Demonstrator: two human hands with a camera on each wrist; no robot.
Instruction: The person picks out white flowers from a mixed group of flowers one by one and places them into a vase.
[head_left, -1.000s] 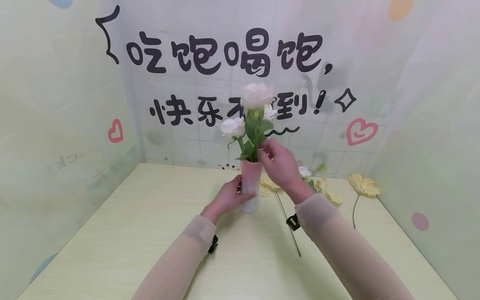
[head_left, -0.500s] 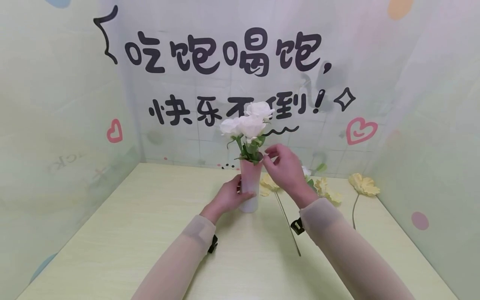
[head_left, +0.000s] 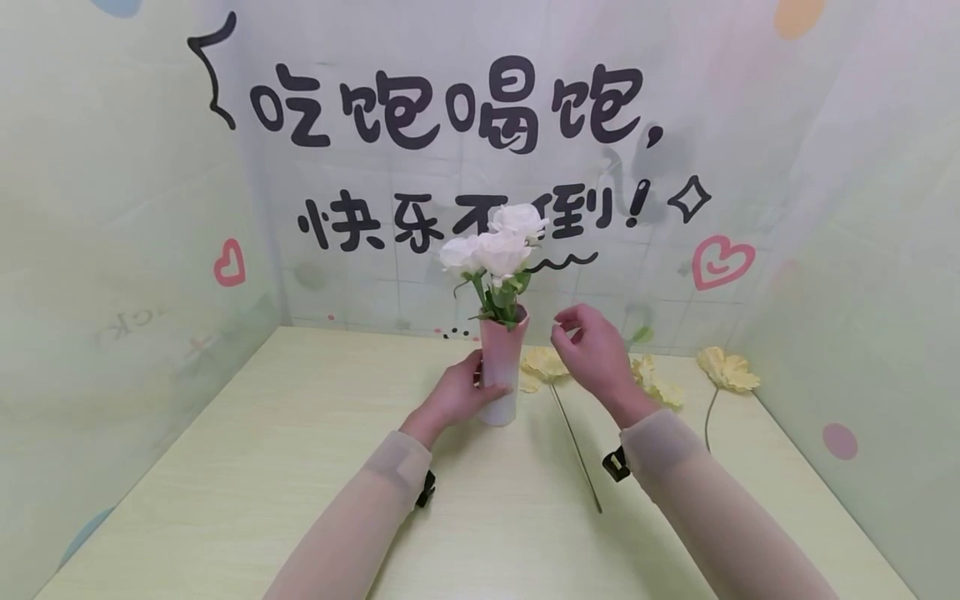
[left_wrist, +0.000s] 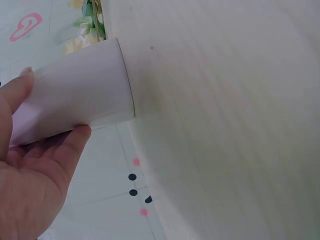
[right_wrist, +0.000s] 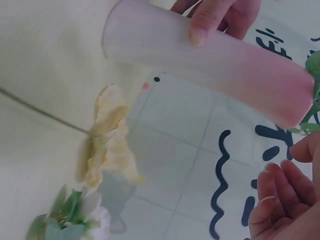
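A tall vase (head_left: pixel 504 354), pink at the rim and fading to white, stands upright on the table. Several white roses (head_left: pixel 501 250) with green leaves rise from its mouth. My left hand (head_left: pixel 452 393) grips the lower half, and in the left wrist view the thumb and fingers lie on either side of the pale vase (left_wrist: pixel 82 87). To the right of the rim, my right hand (head_left: pixel 596 352) hangs apart from the vase, holding nothing. The right wrist view shows that hand's loosely bent fingers (right_wrist: pixel 287 185) below the rim.
A yellow flower (head_left: pixel 546 363) with a long bare stem lies right of the vase. Two more yellow flowers, one partly behind my right wrist (head_left: pixel 658 383) and one by the right wall (head_left: pixel 725 371), lie farther right. A white flower (right_wrist: pixel 97 215) with leaves shows in the right wrist view.
The rose by my right hand has sunk lower into the vase. My right hand has let go of it and moved right, away from the rim. The left hand stays on the vase.
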